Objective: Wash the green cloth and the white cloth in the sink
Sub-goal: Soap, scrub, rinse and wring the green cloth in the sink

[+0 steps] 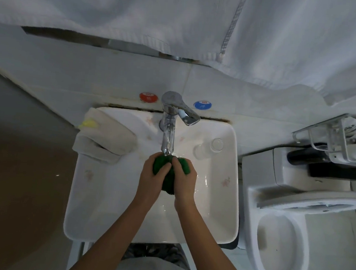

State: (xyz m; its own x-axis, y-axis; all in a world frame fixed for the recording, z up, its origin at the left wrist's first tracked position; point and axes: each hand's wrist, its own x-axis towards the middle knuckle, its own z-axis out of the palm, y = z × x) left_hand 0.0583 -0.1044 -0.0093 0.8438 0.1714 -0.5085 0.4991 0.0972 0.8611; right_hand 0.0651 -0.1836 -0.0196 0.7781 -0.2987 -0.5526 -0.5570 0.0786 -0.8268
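Note:
The green cloth [160, 163] is bunched between both hands over the white sink [84, 202], directly under the spout of the chrome tap [169, 121]. Water runs onto it. My left hand [152, 177] grips its left side and my right hand [185, 178] grips its right side, fingers curled around the wad. The white cloth [105, 138] lies folded on the sink's back left rim, with something small and yellow [88, 123] on top of it.
A clear glass [211, 147] stands on the sink's right rim. A toilet [285, 237] sits close on the right, with a wire rack [330, 137] above it. White towels [181, 19] hang above the tap. Red and blue round labels flank the tap on the wall.

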